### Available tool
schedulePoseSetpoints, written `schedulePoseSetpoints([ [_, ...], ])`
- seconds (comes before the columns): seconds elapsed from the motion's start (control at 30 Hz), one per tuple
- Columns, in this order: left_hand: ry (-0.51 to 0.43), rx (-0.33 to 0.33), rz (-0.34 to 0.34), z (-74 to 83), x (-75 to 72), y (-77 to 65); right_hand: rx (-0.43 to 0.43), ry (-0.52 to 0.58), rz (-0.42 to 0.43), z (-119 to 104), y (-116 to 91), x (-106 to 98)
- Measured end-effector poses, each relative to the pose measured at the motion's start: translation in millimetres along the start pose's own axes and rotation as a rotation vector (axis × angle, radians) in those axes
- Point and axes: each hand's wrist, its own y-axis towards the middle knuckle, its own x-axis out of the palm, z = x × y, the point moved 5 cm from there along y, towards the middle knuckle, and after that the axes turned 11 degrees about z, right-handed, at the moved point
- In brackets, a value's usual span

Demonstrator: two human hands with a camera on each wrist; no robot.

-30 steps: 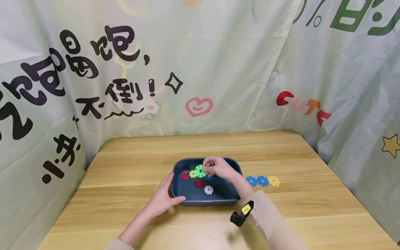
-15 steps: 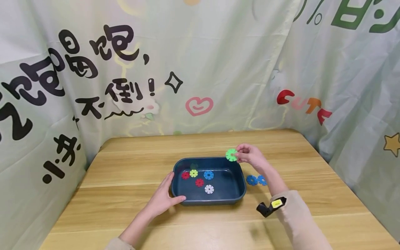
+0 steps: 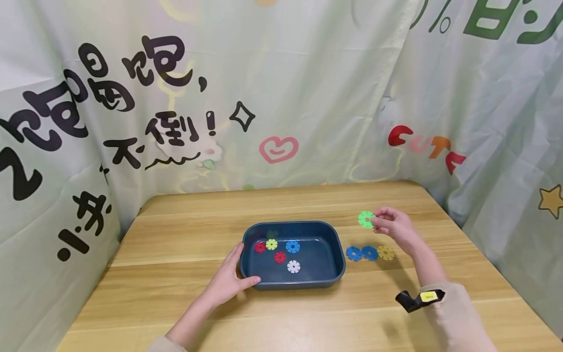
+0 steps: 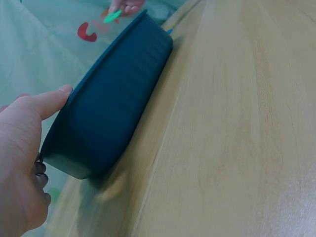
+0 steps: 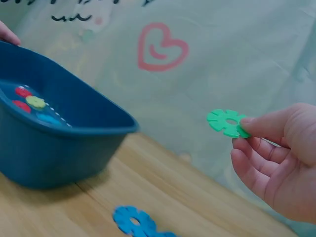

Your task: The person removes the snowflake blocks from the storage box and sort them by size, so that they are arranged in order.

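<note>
My right hand [image 3: 397, 230] pinches a bright green notched snowflake disc [image 5: 221, 121] between thumb and fingers, held up above the table to the right of the dark blue plastic tub [image 3: 323, 283]. My left hand [image 3: 228, 275] grips the tub's left end, thumb on the near rim and fingers along the outer wall. Inside the tub lie two red discs [image 3: 279, 257], a yellow-green disc [image 3: 271, 244], a blue disc [image 3: 292, 247] and a white disc [image 3: 293, 266]. In the left wrist view, the tub's wall hides its contents.
Right of the tub, two blue discs [image 3: 370, 253] and a yellow disc [image 3: 385, 253] form a row on the wooden table [image 3: 176, 234]. A printed curtain [image 3: 325, 98] hangs behind the table and along its sides.
My right hand has lifted the green disc out of the tub and carried it right, past the rim, over the table. My left hand stays at the tub's left end.
</note>
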Motion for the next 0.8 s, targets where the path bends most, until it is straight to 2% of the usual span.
schedulePoseSetpoints([
  [0.2,0.003,0.001,0.0,0.2,-0.2,-0.2,0.009,0.149,0.009,8.1,-9.9,-31.8],
  [0.4,0.003,0.015,0.002,0.8,-0.3,-0.1,0.002,0.219,0.013,15.7,-18.5,-58.3],
  [0.5,0.001,0.015,0.003,1.0,0.0,-0.1,0.027,0.217,0.032,22.5,-22.7,-68.9],
  [0.8,0.002,0.003,-0.002,0.8,0.1,-0.5,0.094,0.06,0.12,49.5,-30.9,-91.1],
])
